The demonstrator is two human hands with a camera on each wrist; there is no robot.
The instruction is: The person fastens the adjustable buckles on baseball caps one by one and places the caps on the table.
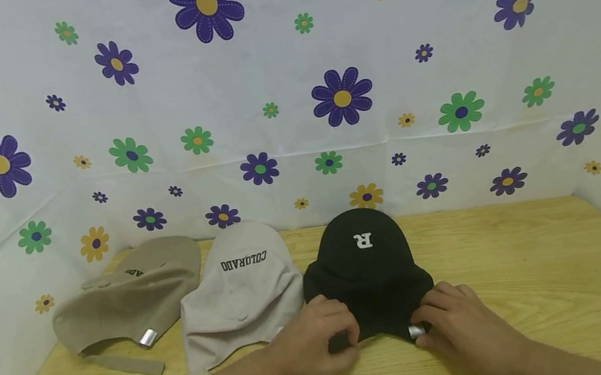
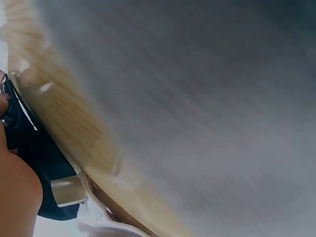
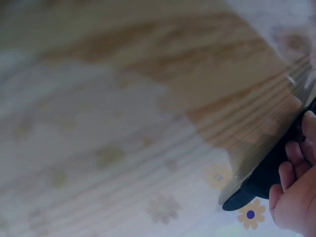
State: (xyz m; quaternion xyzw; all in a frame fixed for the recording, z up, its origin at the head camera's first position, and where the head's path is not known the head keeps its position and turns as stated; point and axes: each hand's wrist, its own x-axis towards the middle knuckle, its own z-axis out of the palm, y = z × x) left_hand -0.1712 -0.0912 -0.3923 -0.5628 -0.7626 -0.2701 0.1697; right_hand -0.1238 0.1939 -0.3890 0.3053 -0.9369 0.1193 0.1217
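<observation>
A black baseball cap (image 1: pixel 371 280) with a white letter R lies on the table, brim toward the back wall and back opening toward me. My left hand (image 1: pixel 322 338) pinches its near left edge with curled fingers. At the near right edge my right hand (image 1: pixel 458 325) grips the cloth beside a silver clasp (image 1: pixel 416 331). The right wrist view has the right fingers (image 3: pixel 295 163) curled against the black cloth. In the left wrist view, dark cloth and a metal clasp (image 2: pixel 69 191) show beside the left hand; blur covers much of that view.
Left of the black cap lies a pale cap (image 1: pixel 246 291) lettered COLORADO, partly behind my left hand. Further left is a tan cap (image 1: pixel 132 301) with its strap (image 1: pixel 126 364) hanging loose. The wooden table (image 1: pixel 524 258) meets a white flowered cloth (image 1: pixel 284 68) at the back and sides.
</observation>
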